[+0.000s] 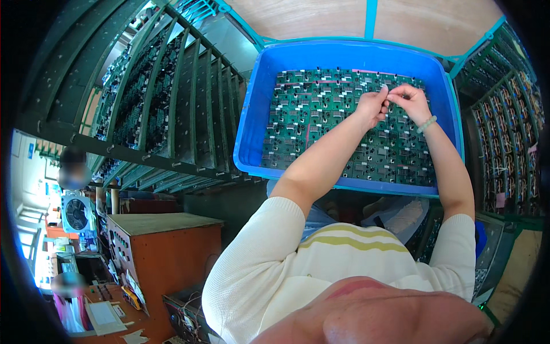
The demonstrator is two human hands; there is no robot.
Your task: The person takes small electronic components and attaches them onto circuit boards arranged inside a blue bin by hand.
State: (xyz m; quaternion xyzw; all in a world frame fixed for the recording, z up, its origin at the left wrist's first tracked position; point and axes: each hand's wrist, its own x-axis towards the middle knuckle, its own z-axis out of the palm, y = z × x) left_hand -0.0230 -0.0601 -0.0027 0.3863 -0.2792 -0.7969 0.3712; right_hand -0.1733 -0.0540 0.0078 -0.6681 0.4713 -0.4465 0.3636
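Over the far right part of a blue plastic tub (246,132), my two hands meet at the fingertips. My left hand (373,108) is closed in a pinch, with a tiny pale bit showing at its fingertips. Against it, the thumb and forefinger of my right hand (411,102) are pressed together; what they pinch is too small to make out. A pale beaded bracelet circles my right wrist. Beneath both hands, green circuit boards (309,106) with small black and white parts lie in close rows across the tub.
Dark green slotted racks (197,103) stand on the left, some holding circuit boards. Another rack (507,143) full of boards and parts is close on the right. A teal metal frame (370,20) borders the tub's far side. An orange-brown cabinet (172,246) stands lower left.
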